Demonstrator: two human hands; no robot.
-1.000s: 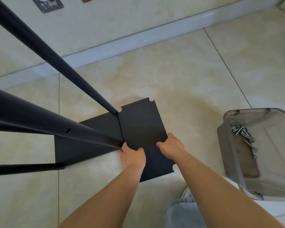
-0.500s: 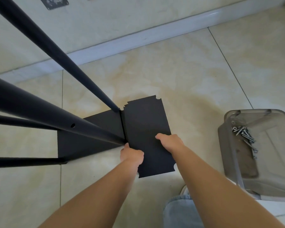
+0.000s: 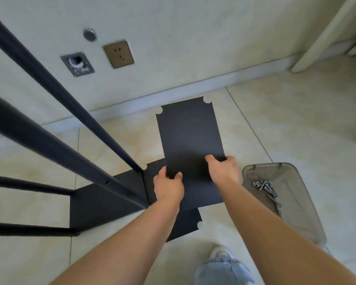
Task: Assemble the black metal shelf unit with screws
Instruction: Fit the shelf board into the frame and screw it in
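Black shelf panel [image 3: 188, 132] is being gripped at its near edge, left hand [image 3: 168, 187] and right hand [image 3: 224, 168] fingers curling round it.

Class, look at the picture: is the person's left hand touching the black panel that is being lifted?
Touching. The head view shows the left hand gripping the lifted black panel's near edge, thumb on top; the right hand holds it too.

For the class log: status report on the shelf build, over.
Left hand and right hand grip lifted black panel by its near edge. Frame poles close on left. Screws untouched in bin.
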